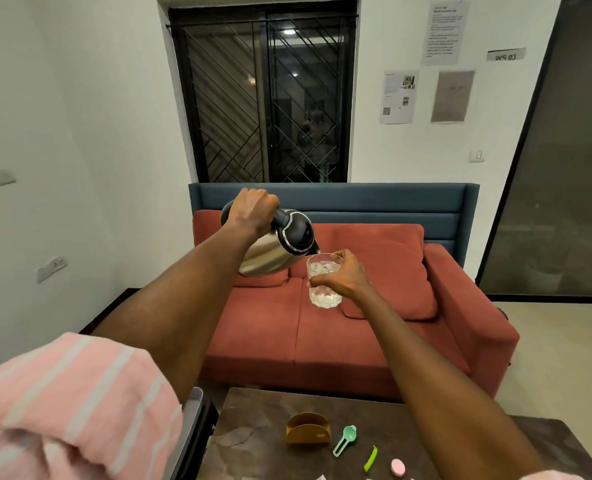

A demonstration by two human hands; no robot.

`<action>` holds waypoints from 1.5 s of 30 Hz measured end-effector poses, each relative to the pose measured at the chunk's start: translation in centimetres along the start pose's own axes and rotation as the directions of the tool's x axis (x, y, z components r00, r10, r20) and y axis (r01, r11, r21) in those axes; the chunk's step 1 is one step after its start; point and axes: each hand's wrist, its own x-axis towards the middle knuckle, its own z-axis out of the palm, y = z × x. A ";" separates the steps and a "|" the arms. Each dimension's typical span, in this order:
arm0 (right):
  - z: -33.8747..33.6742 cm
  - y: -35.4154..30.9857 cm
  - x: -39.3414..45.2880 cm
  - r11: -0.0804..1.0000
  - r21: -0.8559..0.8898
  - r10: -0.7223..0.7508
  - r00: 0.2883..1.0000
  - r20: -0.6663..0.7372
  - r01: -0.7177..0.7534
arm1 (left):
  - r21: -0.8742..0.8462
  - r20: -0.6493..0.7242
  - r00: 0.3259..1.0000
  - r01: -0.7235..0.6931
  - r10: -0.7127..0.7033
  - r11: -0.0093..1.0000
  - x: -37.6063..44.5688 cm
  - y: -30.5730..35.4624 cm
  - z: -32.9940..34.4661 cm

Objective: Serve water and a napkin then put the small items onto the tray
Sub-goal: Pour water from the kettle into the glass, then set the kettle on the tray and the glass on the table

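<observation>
My left hand [253, 211] grips the black handle of a steel kettle [273, 252], held up and tipped to the right so its spout touches the rim of a clear glass [322, 284]. My right hand [343, 275] holds that glass in the air; water is in it. Down on the dark marble table [253, 441] stand a brown napkin holder [308, 429], a green measuring spoon [345, 439], a lime green clip [370, 458] and a pink round item [398, 467]. No tray is in view.
A red sofa [339, 327] with cushions stands behind the table, under a barred dark window [263, 98]. A dark case [197, 431] sits left of the table. My pink striped sleeve [69, 403] fills the lower left corner.
</observation>
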 end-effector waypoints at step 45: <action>52.6 2.4 -4.6 0.995 0.021 -0.092 0.786 0.611 0.099 | -0.245 0.426 0.309 0.944 -0.850 0.220 -39.7 -21.9 42.4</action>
